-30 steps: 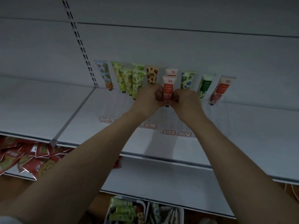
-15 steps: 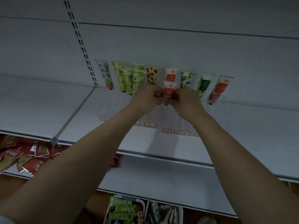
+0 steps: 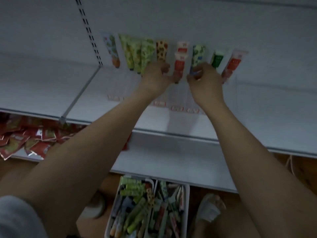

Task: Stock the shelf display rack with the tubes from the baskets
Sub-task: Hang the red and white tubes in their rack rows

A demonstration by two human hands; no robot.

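Red tube (image 3: 179, 66) stands between both hands' curled fingers (image 3: 165, 68).

No legible text anywhere; frame is dim and motion-blurred. Red-bordered price tags (image 3: 177, 108) along the display rack front at 12 o'clock: print unreadable. Red-and-white tube (image 3: 179, 65) and the angled red tube (image 3: 233, 64) at 1 o'clock carry a white logo and red label block, characters too blurred. Red sachets (image 3: 25, 140) at 9 o'clock: markings unreadable.
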